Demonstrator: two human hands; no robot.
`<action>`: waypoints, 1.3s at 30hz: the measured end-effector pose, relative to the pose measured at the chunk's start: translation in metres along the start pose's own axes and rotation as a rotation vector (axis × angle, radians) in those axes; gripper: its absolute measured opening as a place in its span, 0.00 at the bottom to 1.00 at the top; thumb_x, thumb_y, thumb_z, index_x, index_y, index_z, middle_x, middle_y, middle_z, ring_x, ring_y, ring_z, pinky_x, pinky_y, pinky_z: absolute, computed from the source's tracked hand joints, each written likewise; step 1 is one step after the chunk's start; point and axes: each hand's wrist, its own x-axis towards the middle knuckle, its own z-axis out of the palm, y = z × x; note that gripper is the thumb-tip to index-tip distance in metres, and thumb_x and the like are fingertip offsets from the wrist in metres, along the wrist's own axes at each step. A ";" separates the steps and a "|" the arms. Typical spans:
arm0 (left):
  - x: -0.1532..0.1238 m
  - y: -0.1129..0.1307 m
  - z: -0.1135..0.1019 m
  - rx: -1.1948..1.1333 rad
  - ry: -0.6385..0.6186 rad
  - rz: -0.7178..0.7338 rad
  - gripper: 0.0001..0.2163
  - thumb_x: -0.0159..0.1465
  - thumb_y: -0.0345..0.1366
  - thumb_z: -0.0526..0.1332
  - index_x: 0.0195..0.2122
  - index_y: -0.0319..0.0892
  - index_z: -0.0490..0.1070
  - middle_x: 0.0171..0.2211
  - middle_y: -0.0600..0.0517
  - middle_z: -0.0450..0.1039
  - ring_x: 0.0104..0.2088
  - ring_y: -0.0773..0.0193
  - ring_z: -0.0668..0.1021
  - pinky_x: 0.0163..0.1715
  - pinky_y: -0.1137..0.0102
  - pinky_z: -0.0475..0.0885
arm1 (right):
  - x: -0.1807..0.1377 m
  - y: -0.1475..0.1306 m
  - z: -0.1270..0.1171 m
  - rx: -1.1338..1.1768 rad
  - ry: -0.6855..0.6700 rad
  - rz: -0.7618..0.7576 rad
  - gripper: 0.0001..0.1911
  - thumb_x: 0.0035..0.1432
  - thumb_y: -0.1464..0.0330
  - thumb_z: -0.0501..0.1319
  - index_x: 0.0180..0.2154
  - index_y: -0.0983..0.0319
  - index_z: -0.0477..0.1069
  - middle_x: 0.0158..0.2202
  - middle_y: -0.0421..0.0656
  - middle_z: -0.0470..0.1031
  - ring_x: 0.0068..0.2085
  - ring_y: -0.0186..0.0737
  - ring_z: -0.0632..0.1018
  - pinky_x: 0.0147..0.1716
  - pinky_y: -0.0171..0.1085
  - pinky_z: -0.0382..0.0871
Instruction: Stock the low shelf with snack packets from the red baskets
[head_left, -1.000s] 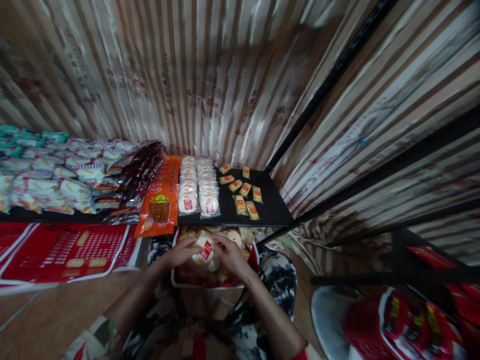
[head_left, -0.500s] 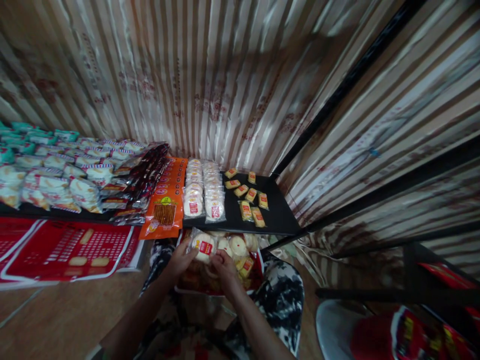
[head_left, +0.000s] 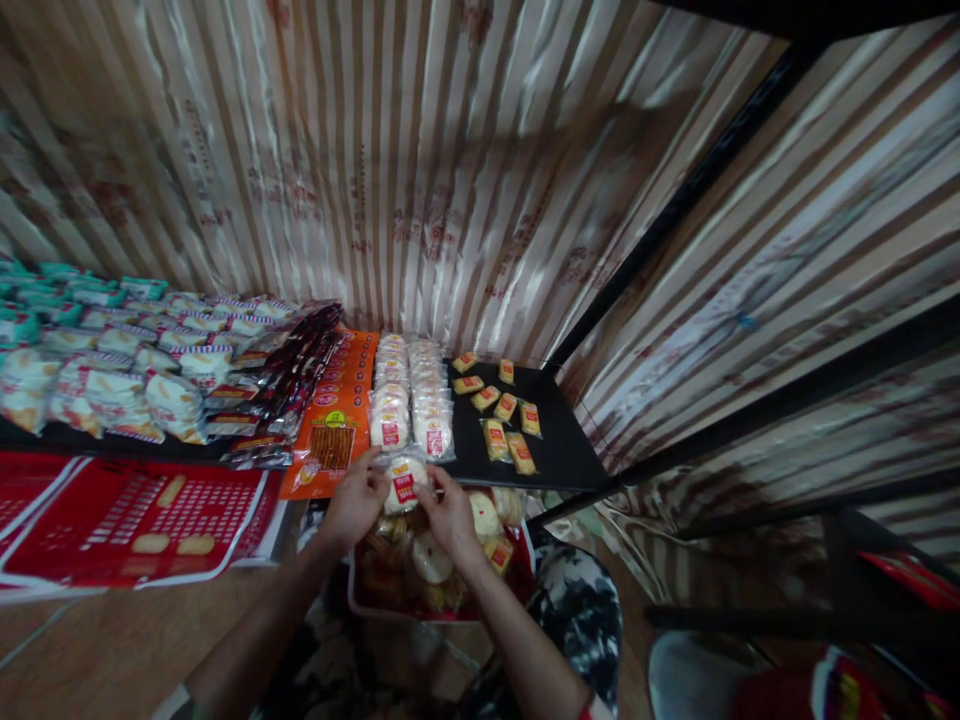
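A clear packet of round white crackers (head_left: 403, 484) with a red label is pinched between both of my hands, in front of the shelf edge. My left hand (head_left: 355, 502) grips its left side, fingers closed. On its right side my right hand (head_left: 451, 512) does the same. Just beyond are two rows of similar white cracker packets (head_left: 433, 432), lined up on the black shelf (head_left: 562, 440). Below my hands, a red basket with a white rim (head_left: 409, 617) holds loose cracker packets and yellow-wrapped ones, partly hidden by my forearms.
Several small yellow biscuit packs (head_left: 496, 440) lie scattered on the shelf's right end. Left of the white rows are an orange snack bag (head_left: 330, 440), dark packets (head_left: 281, 385) and white pastry bags (head_left: 176, 405). A black frame bar (head_left: 675, 215) slants up at right.
Both hands have moved the cracker packet slightly up and forward, from over the basket toward the shelf edge and the white rows. The camera view has shifted a little.
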 end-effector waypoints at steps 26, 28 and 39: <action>0.037 -0.010 0.042 0.694 0.263 0.150 0.19 0.60 0.26 0.50 0.53 0.31 0.59 0.56 0.33 0.59 0.56 0.50 0.65 0.50 0.60 0.66 | 0.057 0.022 0.010 -0.511 0.316 -0.361 0.21 0.58 0.66 0.54 0.53 0.61 0.62 0.57 0.51 0.59 0.56 0.50 0.60 0.51 0.51 0.59; 0.042 -0.012 0.045 0.695 0.275 0.155 0.19 0.60 0.25 0.49 0.53 0.30 0.59 0.55 0.32 0.60 0.55 0.50 0.66 0.49 0.60 0.67 | 0.061 0.032 0.009 -0.504 0.318 -0.361 0.21 0.59 0.66 0.52 0.54 0.61 0.61 0.58 0.51 0.58 0.57 0.49 0.59 0.51 0.51 0.59; 0.061 -0.022 0.046 0.653 0.285 0.292 0.19 0.58 0.23 0.49 0.52 0.34 0.59 0.55 0.37 0.60 0.55 0.53 0.65 0.52 0.59 0.65 | 0.061 0.039 0.011 -0.406 0.323 -0.361 0.22 0.59 0.67 0.51 0.55 0.61 0.59 0.59 0.51 0.56 0.58 0.48 0.58 0.52 0.51 0.59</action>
